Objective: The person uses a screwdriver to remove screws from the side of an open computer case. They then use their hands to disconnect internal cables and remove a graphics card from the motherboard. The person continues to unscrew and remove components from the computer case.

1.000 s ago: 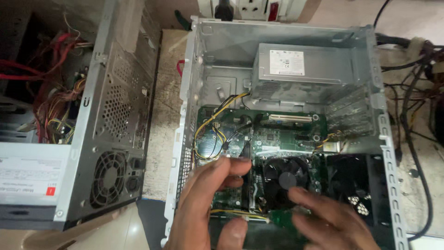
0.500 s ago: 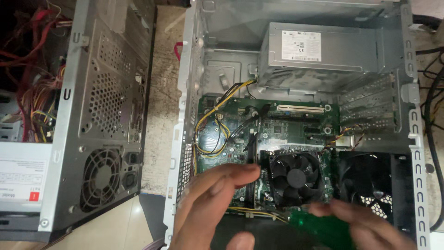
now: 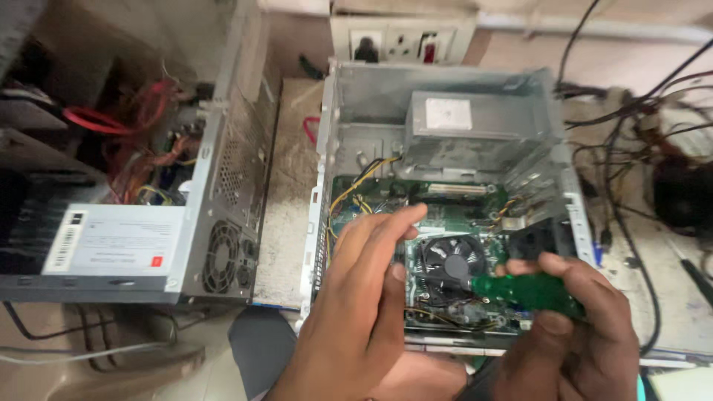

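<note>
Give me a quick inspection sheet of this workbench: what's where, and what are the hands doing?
Surface: pale bench, dusty between the two cases.
Job's things: open PC case lying on its side; green board inside, black fan on it, grey power supply at the far end.
Clutter: second case at left, also open, with red wiring.
Grippers: right hand grips a green screwdriver pointed at the fan; left hand hovers open over the board, holding nothing.
Cables: yellow-black wires run over the board; black cables tangle at right.
Surroundings: wall socket behind the case.
</note>
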